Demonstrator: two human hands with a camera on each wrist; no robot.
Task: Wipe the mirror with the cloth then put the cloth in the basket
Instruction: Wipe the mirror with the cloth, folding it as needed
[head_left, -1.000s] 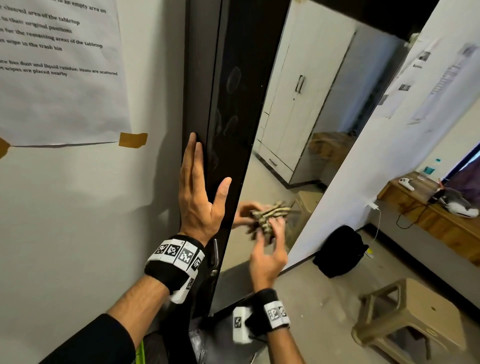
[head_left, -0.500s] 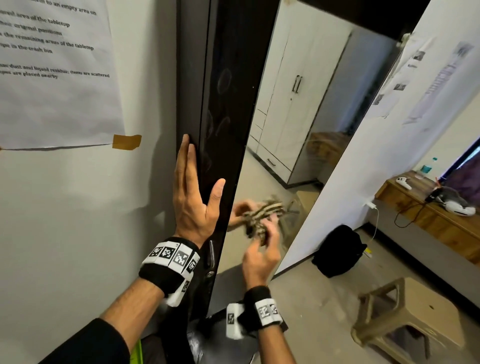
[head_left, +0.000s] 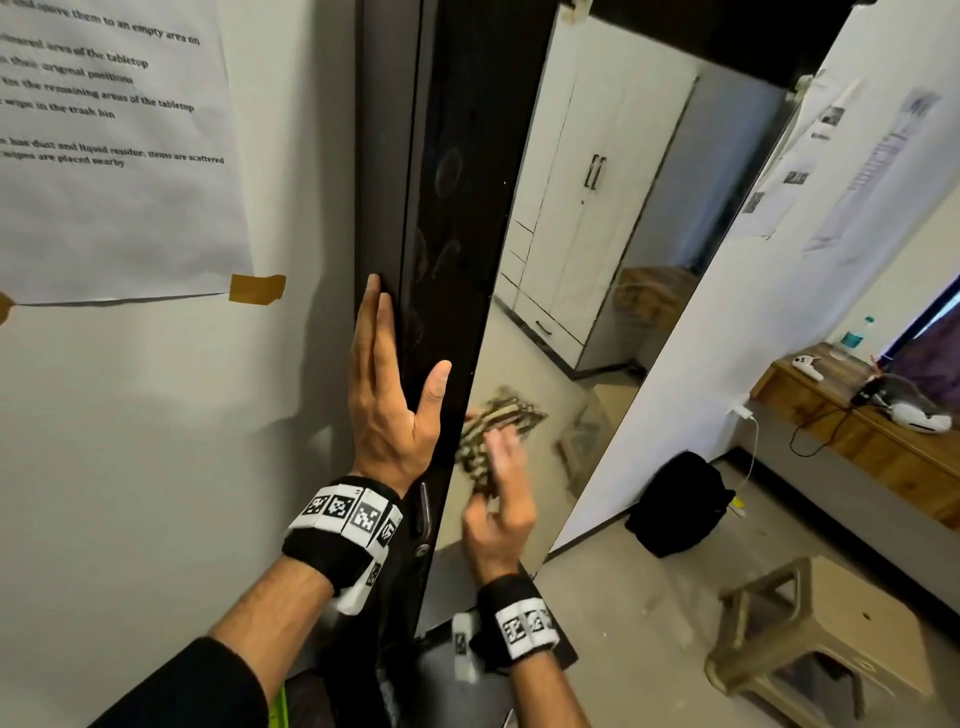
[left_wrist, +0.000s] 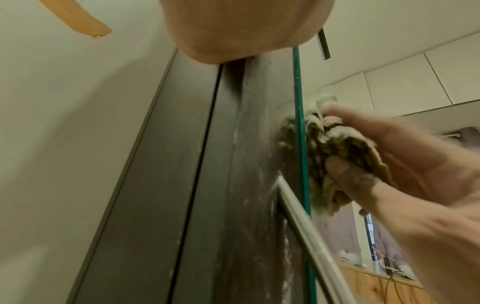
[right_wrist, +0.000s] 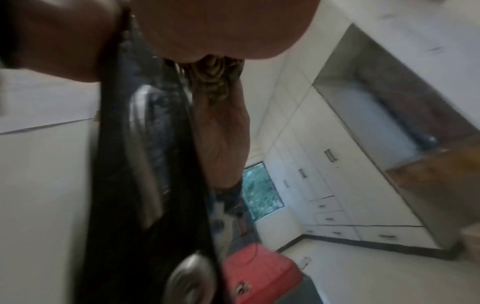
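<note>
A tall mirror (head_left: 597, 249) is set in a dark door (head_left: 447, 171) and reflects a white wardrobe. My right hand (head_left: 498, 499) holds a bunched tan and olive cloth (head_left: 480, 447) against the glass near the mirror's left edge; the hand is blurred. In the left wrist view the cloth (left_wrist: 337, 156) is crumpled under the right hand (left_wrist: 405, 164), thumb curled on it. My left hand (head_left: 389, 395) lies flat on the door's dark edge, fingers straight, thumb spread. In the right wrist view only a bit of cloth (right_wrist: 215, 82) shows below the palm. No basket is in view.
A printed sheet (head_left: 104, 145) is taped to the wall at left. A tan plastic stool (head_left: 826, 639) stands on the floor at lower right, a black bag (head_left: 680, 504) against the white wall, and a wooden desk (head_left: 872, 431) with cables and devices at far right.
My right hand has swept the cloth leftward and a little down across the glass, toward the mirror's left edge. My left hand stays flat on the door edge.
</note>
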